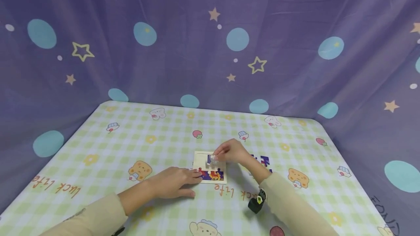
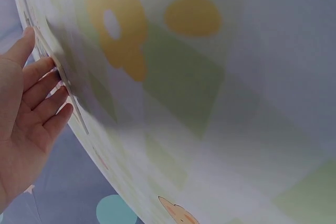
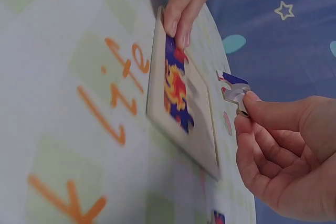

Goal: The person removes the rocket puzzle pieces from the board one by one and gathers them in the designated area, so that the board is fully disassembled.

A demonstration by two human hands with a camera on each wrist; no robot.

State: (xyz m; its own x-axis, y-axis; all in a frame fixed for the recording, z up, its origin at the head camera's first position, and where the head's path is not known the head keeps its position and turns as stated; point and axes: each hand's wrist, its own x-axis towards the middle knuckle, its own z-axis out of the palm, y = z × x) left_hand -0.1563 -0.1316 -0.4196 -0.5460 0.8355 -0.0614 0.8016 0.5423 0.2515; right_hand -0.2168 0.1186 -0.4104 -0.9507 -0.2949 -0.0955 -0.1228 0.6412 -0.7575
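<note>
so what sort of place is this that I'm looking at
Probably an indoor play or activity corner: a purple curtain printed with stars surrounds the far side of a table with a checked, cartoon-patterned surface, where a partly filled puzzle board lies.

Head: high, forward-down; wrists: close, tilted; head and right share board (image 1: pixel 199 160).

The right fingers (image 3: pixel 243 125) pinch against the thumb (image 3: pixel 275 115); the left fingers (image 2: pixel 43 88) lie extended.
</note>
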